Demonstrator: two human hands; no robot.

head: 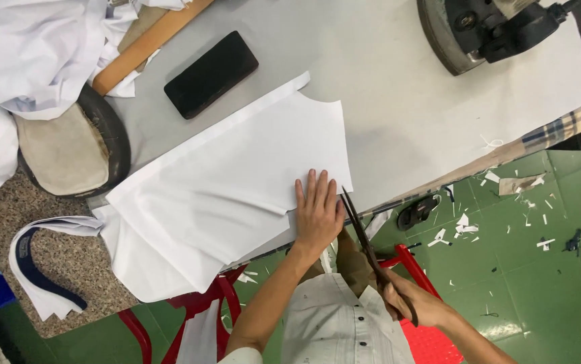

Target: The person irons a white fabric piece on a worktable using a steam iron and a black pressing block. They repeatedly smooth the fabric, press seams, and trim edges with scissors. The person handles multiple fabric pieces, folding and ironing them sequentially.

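My left hand [317, 210] lies flat, fingers spread, on a white cut fabric piece [229, 182] at the near edge of the grey table [398, 87]. My right hand [415, 305] grips the handles of long dark scissors [371, 251]. The blades point toward the fabric's edge just right of my left hand. The fabric hangs partly over the table edge on the left.
A black phone [211, 73] lies beyond the fabric. A wooden stick [149, 44] and a heap of white cloth [27, 54] sit at the far left, with a padded round cushion [68, 152]. A dark iron [486, 30] stands top right. Scraps litter the green floor [540, 256]; a red stool [425, 337] is below.
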